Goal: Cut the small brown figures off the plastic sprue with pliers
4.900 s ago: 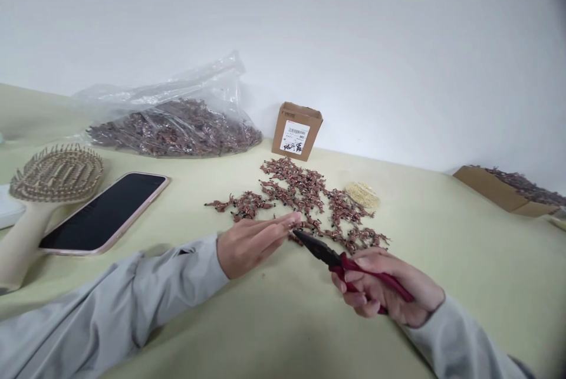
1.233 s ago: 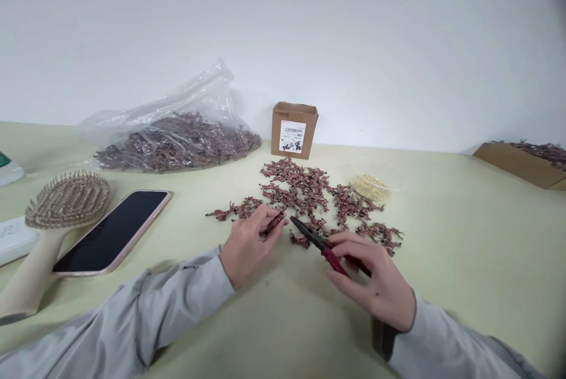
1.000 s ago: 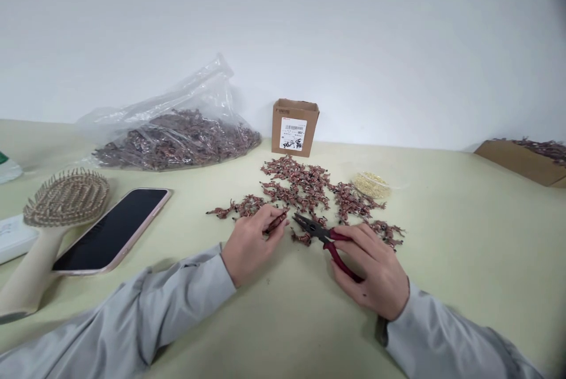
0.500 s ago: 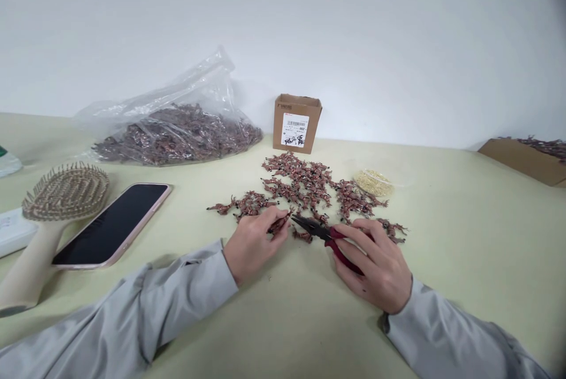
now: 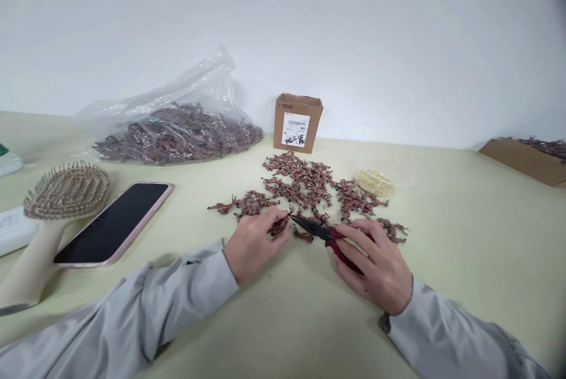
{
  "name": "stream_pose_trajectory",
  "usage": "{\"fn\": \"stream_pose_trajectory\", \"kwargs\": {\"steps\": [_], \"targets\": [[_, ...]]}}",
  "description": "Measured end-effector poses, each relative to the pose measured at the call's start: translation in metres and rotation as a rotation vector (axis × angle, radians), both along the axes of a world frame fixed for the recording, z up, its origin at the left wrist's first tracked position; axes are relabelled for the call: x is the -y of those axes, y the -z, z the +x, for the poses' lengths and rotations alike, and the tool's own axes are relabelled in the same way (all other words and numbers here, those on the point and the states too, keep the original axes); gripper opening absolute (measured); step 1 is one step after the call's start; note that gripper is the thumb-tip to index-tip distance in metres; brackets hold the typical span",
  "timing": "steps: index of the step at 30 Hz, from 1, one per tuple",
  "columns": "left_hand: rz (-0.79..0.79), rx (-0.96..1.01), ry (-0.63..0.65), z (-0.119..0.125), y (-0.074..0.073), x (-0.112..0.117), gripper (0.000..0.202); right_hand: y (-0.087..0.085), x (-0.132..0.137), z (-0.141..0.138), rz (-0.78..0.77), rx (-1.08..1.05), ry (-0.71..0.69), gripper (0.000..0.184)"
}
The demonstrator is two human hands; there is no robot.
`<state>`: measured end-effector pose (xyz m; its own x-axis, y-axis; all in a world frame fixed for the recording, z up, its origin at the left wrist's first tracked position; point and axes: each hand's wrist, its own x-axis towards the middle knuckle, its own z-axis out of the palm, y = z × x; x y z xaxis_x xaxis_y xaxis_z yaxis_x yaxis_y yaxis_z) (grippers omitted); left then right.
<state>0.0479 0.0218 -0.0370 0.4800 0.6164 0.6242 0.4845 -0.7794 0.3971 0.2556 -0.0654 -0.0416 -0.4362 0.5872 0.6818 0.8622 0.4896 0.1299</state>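
Between the thumb and fingers of my left hand [image 5: 254, 243] is a small brown animal figurine [image 5: 278, 226], mostly hidden by the fingers. My right hand [image 5: 378, 267] is closed round the dark red handles of a pair of needle-nose pliers [image 5: 315, 228]. Their black jaws point left, and the tips are right at the figurine; whether they grip anything there is too small to tell. Just beyond both hands lies a loose spread of similar brown figurines [image 5: 305, 181], several with dark feet.
A clear bag [image 5: 177, 134] of brown figurines lies at the back left. Behind the spread stands a labelled cardboard box [image 5: 298, 122]. Small gold-coloured pieces [image 5: 374, 182] sit in clear plastic at right. A phone [image 5: 117, 223] and hairbrush [image 5: 66, 196] lie left; another cardboard box [image 5: 524, 161] is far right.
The plier tips have shifted very slightly left towards the figurine. Both hands otherwise keep their place and hold.
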Motion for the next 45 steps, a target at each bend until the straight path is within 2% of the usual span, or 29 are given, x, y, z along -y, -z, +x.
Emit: {"fn": "stream_pose_trajectory", "kwargs": {"steps": [5, 9, 12, 14, 18, 19, 21, 24, 28, 30, 33, 35, 39, 45], "targets": [[0.044, -0.037, -0.015, -0.001, 0.000, 0.001, 0.005, 0.003, 0.001, 0.001, -0.016, -0.011, -0.056, 0.022], [0.078, -0.038, -0.002, -0.002, -0.002, 0.001, 0.004, -0.002, 0.004, -0.004, -0.163, -0.222, -0.154, 0.024], [0.157, -0.035, -0.006, -0.003, -0.003, 0.000, 0.004, -0.013, 0.008, -0.009, -0.430, -0.509, -0.182, 0.017], [0.240, -0.036, -0.005, -0.004, -0.002, 0.000, 0.005, -0.020, 0.010, -0.009, -0.699, -0.755, -0.176, 0.012], [0.421, -0.049, 0.014, -0.004, 0.000, 0.000, 0.008, -0.027, 0.010, -0.005, -1.252, -1.296, -0.223, 0.020], [0.444, -0.052, 0.013, -0.004, 0.000, 0.001, 0.009, -0.027, 0.010, -0.004, -1.329, -1.396, -0.251, 0.021], [0.441, -0.054, -0.011, -0.002, -0.001, 0.002, 0.009, -0.027, 0.009, -0.003, -1.379, -1.478, -0.290, 0.021], [0.349, -0.046, -0.046, -0.001, -0.003, 0.004, 0.007, -0.029, 0.009, -0.004, -1.257, -1.265, -0.257, 0.017], [0.241, -0.044, -0.032, 0.000, -0.005, 0.005, 0.008, -0.027, 0.012, -0.006, -0.845, -0.797, -0.163, 0.012], [0.205, -0.025, -0.033, 0.000, -0.004, 0.004, 0.007, -0.022, 0.012, -0.004, -0.614, -0.590, -0.128, 0.015], [0.162, 0.013, -0.033, 0.000, -0.003, 0.003, 0.004, -0.012, 0.010, 0.000, -0.293, -0.345, -0.121, 0.021], [0.128, 0.015, -0.025, 0.001, -0.002, 0.003, 0.003, -0.008, 0.007, 0.002, -0.148, -0.233, -0.100, 0.022], [0.085, -0.005, -0.022, 0.001, -0.003, 0.003, 0.004, -0.006, 0.005, 0.003, -0.006, -0.098, -0.048, 0.020], [0.081, 0.001, -0.014, 0.001, -0.003, 0.004, 0.004, -0.006, 0.006, 0.002, 0.025, 0.004, -0.009, 0.017]]}}
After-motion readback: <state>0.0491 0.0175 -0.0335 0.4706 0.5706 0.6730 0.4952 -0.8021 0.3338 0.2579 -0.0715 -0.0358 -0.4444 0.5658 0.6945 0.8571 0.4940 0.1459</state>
